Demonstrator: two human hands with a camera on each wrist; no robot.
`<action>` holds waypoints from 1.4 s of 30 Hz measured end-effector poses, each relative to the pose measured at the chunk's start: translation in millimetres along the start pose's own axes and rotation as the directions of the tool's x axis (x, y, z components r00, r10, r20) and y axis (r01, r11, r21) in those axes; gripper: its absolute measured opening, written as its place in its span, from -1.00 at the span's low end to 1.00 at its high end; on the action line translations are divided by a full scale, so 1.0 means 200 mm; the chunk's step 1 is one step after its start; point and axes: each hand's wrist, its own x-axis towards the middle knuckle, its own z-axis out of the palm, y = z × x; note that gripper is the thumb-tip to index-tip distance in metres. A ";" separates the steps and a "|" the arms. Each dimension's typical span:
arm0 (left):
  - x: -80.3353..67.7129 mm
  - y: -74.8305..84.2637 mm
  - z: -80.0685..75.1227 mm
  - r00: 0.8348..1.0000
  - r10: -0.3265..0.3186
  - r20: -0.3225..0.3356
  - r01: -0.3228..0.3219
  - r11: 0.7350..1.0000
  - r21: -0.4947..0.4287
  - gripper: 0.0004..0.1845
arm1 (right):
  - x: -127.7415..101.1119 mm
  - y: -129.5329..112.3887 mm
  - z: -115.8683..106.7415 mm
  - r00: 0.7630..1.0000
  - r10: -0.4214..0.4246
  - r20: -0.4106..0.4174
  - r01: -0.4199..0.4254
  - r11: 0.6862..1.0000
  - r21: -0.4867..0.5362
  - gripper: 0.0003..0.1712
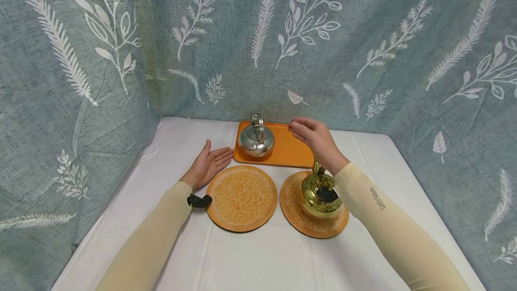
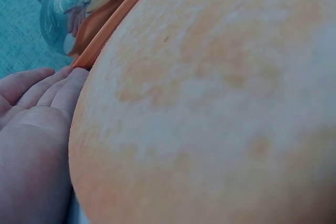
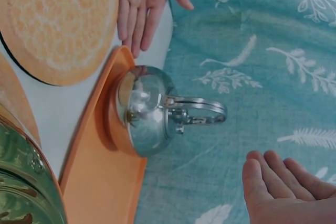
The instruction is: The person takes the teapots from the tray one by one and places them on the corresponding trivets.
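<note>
A silver kettle [image 1: 255,146] with an upright handle stands on the left part of an orange tray [image 1: 288,147]. My left hand [image 1: 208,165] lies with straight fingers and palm turned up, its fingertips at the tray's front left corner, beside a round patterned placemat [image 1: 242,199]. Over the tray's right side hovers my right hand [image 1: 317,140], fingers together and loosely bent, holding nothing. Below its wrist, a gold kettle [image 1: 317,210] with a black part on top sits on a second round placemat [image 1: 291,205]. The right forearm partly hides that kettle in the head view.
A white cloth [image 1: 258,259] covers the table. Behind and at both sides hangs a blue-green curtain [image 1: 234,80] with white leaf patterns, close to the tray's back edge. A dark strap [image 1: 199,200] is on the left wrist.
</note>
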 end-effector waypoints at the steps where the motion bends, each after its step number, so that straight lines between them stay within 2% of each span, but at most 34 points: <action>1: 0.00 0.00 0.00 1.000 0.000 0.001 0.000 1.000 0.001 0.07 | 0.00 0.00 0.00 1.000 0.000 -0.001 0.000 1.000 0.002 -0.36; 15: 0.01 0.00 -0.02 1.000 -0.014 0.002 0.014 0.999 -0.029 0.07 | 0.03 0.00 0.04 1.000 0.005 0.009 -0.005 1.000 0.015 -0.37; 27: 0.01 -0.01 -0.02 1.000 0.005 0.011 -0.004 1.000 -0.024 0.06 | 0.07 0.02 0.07 1.000 0.027 0.009 -0.028 0.999 0.043 -0.33; 42: 0.00 0.00 -0.02 1.000 -0.002 0.021 0.002 1.000 -0.009 0.06 | 0.13 0.01 0.10 0.999 0.039 0.022 -0.040 0.999 0.014 -0.36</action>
